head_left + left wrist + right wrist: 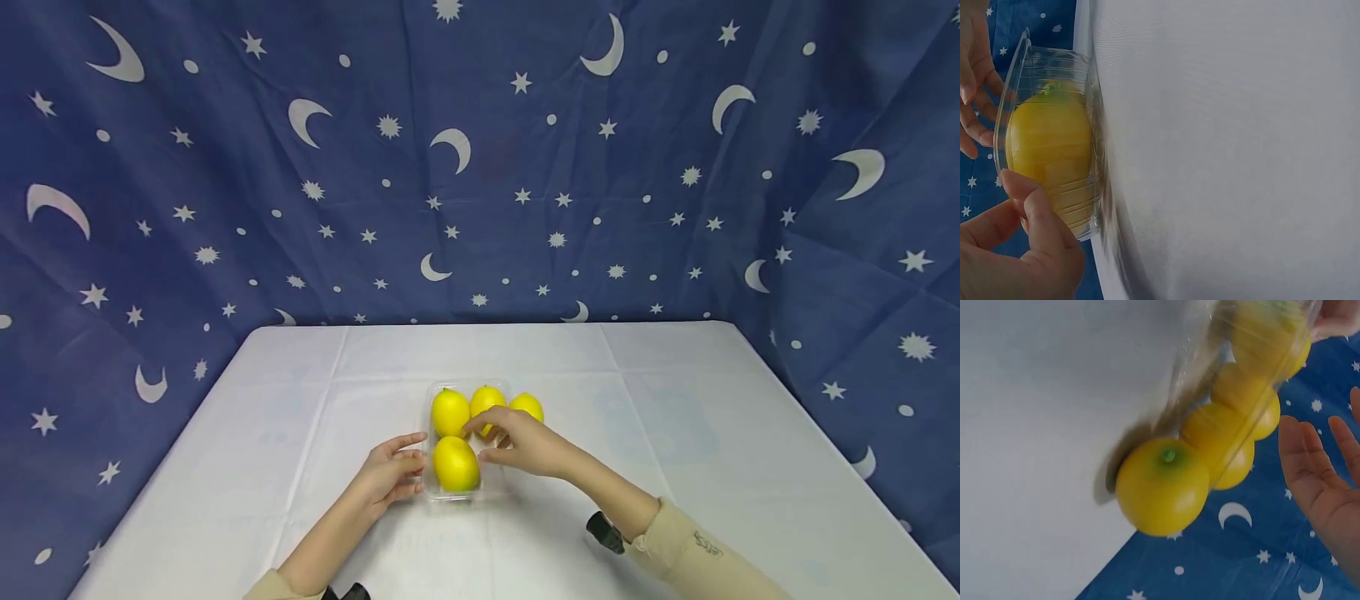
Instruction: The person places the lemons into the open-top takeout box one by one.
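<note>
A clear plastic box (442, 497) stands on the table with three yellow lemons inside: a near one (456, 464), a far left one (450, 413) and a far right one (487, 400), partly covered by fingers. Another lemon (1163, 487) with a green stem end lies outside, against the box's right side. My left hand (393, 471) holds the box at its left rim, fingertips bent at the edge in the left wrist view. Above the box's right side hovers my right hand (532, 442), its fingers spread and apart from the lemons in the right wrist view.
A white cloth covers the table (360, 375). Behind and beside it hangs a blue curtain (487, 167) with moons and stars. Dark wrist devices (604, 532) show near both beige sleeves.
</note>
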Available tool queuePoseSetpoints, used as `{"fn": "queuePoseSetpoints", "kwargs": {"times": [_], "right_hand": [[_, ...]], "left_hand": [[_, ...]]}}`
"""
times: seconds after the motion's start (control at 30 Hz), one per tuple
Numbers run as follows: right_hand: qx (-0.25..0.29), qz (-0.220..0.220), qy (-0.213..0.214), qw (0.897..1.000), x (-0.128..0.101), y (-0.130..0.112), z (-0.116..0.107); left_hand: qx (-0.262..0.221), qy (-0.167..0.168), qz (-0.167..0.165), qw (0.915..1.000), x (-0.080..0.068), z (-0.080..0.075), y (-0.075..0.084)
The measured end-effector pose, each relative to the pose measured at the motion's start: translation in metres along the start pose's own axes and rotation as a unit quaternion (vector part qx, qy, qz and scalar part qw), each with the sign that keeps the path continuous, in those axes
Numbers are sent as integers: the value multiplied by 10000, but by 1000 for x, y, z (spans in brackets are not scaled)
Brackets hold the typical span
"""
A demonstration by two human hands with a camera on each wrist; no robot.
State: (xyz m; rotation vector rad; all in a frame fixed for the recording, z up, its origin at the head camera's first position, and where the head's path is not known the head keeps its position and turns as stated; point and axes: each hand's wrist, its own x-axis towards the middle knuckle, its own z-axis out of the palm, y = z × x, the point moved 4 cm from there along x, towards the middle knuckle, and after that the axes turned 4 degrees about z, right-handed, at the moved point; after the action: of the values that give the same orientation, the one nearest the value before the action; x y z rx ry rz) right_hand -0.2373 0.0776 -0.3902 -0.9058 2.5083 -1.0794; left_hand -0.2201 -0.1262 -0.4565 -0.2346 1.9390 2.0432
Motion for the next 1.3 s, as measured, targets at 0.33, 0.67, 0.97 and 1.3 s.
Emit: {"fn": "queuePoseSetpoints", "kwargs": {"times": [0.33, 0.67, 0.97, 1.3], "right_hand": [[4, 134, 999, 9949, -9, 10, -32], [-189, 801, 1694, 9821, -8, 23, -48], [-423, 1591, 1516, 9746, 0, 49, -50], [-484, 2219, 1172, 9668, 8, 75, -44]], "left_hand": [[52, 62, -91, 9999, -3, 0, -2], [63, 5, -66, 10000, -2, 0, 0], [46, -100, -32, 9999, -1, -1, 0], [4, -153, -57, 9999, -1, -1, -2]]}}
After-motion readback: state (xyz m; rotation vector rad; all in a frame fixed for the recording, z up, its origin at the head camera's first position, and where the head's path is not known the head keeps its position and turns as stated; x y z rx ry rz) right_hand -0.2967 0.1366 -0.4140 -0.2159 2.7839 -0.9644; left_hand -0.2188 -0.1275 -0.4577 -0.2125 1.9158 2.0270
